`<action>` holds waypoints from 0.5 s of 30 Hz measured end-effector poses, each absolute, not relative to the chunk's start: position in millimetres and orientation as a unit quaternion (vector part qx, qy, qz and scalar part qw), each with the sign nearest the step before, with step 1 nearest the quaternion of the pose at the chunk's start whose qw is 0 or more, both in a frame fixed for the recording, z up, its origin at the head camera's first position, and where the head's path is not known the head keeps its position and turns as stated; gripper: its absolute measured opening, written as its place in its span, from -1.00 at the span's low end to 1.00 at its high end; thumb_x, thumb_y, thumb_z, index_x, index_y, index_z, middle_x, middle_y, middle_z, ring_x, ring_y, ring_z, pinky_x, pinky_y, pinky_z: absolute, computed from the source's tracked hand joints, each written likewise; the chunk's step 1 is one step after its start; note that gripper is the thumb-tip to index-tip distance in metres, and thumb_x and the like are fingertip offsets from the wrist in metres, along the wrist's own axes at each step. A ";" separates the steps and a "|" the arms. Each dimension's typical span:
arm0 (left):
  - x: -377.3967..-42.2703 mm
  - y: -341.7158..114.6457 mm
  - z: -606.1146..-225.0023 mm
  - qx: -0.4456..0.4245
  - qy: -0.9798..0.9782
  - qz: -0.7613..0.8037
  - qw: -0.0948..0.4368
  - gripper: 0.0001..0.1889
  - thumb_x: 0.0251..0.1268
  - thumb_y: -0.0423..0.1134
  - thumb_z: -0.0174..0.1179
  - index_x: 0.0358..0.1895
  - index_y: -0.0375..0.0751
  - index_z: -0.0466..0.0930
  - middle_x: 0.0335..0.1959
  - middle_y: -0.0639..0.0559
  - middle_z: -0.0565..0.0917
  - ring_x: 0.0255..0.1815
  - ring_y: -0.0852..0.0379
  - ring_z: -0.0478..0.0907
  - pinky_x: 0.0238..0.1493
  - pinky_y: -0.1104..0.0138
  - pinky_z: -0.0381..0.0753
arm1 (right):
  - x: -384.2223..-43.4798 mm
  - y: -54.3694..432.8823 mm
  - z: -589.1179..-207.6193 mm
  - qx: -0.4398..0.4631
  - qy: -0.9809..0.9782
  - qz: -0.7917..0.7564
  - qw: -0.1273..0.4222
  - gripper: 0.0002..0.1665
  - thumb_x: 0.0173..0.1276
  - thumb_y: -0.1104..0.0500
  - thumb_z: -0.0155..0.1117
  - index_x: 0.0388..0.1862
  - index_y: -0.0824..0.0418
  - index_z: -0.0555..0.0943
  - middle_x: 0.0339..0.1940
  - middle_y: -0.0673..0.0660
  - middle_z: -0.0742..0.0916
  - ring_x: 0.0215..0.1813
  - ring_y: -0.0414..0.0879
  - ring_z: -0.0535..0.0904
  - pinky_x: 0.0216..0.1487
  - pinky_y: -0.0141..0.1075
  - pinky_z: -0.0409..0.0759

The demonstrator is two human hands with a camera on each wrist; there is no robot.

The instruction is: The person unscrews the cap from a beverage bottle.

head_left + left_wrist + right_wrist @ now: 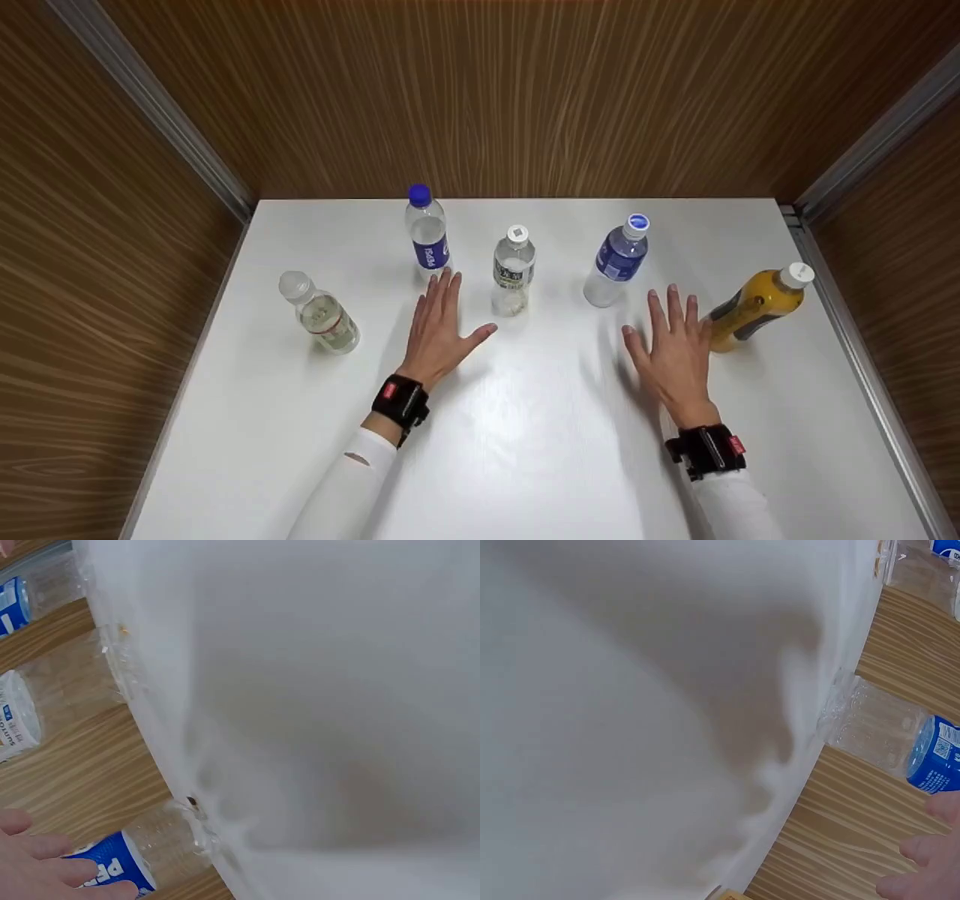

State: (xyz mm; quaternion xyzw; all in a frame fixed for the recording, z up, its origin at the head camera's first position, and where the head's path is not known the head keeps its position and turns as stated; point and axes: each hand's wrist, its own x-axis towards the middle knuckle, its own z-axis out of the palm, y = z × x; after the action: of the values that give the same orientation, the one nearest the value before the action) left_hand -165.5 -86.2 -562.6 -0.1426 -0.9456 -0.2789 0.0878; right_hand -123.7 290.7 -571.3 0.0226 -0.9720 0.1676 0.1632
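Note:
My left hand (436,334) is held over the table with straight fingers and the thumb spread to the right. Its fingertips point toward a Pepsi bottle (430,232) with a blue cap; whether they touch it I cannot tell. Also with fingers extended, my right hand (675,360) hovers between a blue-labelled bottle (618,259) and a bottle of orange drink (757,306). Neither hand holds anything. Between the hands stands a clear bottle (514,274) with a white cap. In the left wrist view, fingers (56,870) overlap the Pepsi label (120,862).
A clear bottle (322,315) with pale liquid and a white cap stands at the left of the white table (480,465). Wood-grain panels (517,97) enclose the back and both sides. Metal strips (870,375) run along the panel edges.

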 end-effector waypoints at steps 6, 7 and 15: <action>-180.0 -67.2 -555.6 -0.134 -0.923 -0.355 0.064 0.13 0.25 0.37 0.30 0.65 -0.28 0.03 0.68 -0.23 0.04 0.66 -0.27 -0.01 0.60 -0.05 0.07 | -121.7 289.6 -571.4 0.018 -0.972 0.174 0.158 -0.08 0.49 -0.26 0.12 0.63 0.23 0.25 0.65 0.36 0.22 0.63 0.44 0.00 0.49 0.46 -0.07; -182.3 -64.2 -555.1 -0.131 -0.919 -0.368 0.057 0.13 0.24 0.37 0.31 0.65 -0.26 0.01 0.68 -0.21 0.03 0.66 -0.26 -0.02 0.60 -0.02 0.07 | -121.4 289.4 -571.4 0.018 -0.972 0.175 0.158 -0.08 0.48 -0.26 0.12 0.63 0.23 0.25 0.65 0.36 0.22 0.63 0.44 0.00 0.49 0.46 -0.07; -201.5 -45.1 -555.1 -0.090 -0.875 -0.475 0.016 0.13 0.22 0.19 0.45 0.67 -0.19 -0.05 0.68 -0.14 0.07 0.66 -0.06 0.05 0.60 0.10 0.12 | -120.5 287.8 -572.2 0.021 -0.971 0.173 0.167 -0.06 0.47 -0.25 0.14 0.64 0.23 0.23 0.64 0.37 0.24 0.62 0.45 0.03 0.51 0.44 -0.08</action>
State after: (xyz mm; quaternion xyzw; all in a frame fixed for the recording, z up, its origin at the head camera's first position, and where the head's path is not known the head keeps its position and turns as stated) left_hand -201.5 -45.1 -555.1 -0.0897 -0.8752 -0.4752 0.0161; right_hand -120.5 287.8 -572.2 0.0210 -0.9705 0.1728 0.1667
